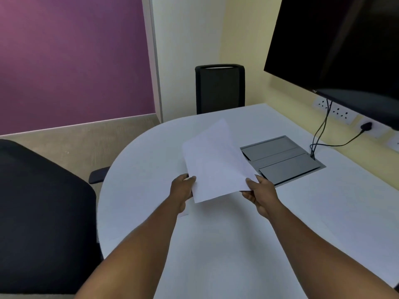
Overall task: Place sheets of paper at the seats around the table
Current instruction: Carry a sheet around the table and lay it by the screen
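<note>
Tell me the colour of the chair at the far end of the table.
Black chair, clearest in the head view.

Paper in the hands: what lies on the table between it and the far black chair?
Head view: nothing. Between the paper, held by left hand and right hand, and the chair is bare white table.

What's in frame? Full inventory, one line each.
White rounded table: 1, fills centre and right.
White paper sheets: count unclear, held above table centre.
Grey metal cable box lid: 1, flush in tabletop, right of paper.
Black office chairs: 2, far side, near left.
Black wall screen: 1, top right.
White wall sockets: several, under screen.
Black cables: count unclear, into table.
Left hand: pinches paper's left corner.
Right hand: pinches right corner.
</note>
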Demonstrator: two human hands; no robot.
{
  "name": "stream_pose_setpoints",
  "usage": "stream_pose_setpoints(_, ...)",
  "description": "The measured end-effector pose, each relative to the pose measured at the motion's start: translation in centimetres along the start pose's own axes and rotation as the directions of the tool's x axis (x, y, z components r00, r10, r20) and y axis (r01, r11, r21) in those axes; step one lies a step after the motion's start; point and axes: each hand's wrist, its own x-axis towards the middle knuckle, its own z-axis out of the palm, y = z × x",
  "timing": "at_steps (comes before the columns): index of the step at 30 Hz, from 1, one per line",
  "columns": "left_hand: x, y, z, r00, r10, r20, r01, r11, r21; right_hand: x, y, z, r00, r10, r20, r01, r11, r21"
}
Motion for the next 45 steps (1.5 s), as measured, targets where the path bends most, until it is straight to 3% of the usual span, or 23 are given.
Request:
stream_pose_setpoints(6,-3.6,3.2,-4.2,0.989,0.144,-0.032,-0.141,0.988,0.069,-6.1,-1.2,2.2,0.997,-0.062,0.055,0.062,0.998,0.002)
stream_pose_setpoints(12,-8.3,6.7,-7.5,0.954,0.291,-0.077,-0.278,0.950,0.141,-9.7,-3.7,3.6,0.951,-0.095,0.294,0.151,0.973,-0.176)
stream_pose_setpoints(21,-15.8,10.2,-11.3,0.882,0.454,-0.123,-0.446,0.891,0.086,-15.0,-7.8,5.3,0.874,-0.163,0.458,0.272,0.945,-0.182)
stream_pose_setpoints(34,-26.7,12.1,-18.7,0.799,0.571,-0.186,-0.544,0.820,0.179,-22.4,-11.2,11.0,0.807,-0.252,0.534,0.352,0.931,-0.093)
stream_pose_setpoints(45,-28.6,13.8,-30.8,0.823,0.546,-0.158,-0.505,0.830,0.236,-25.7,-11.1,22.5,0.796,-0.311,0.519,0.438,0.888,-0.140)
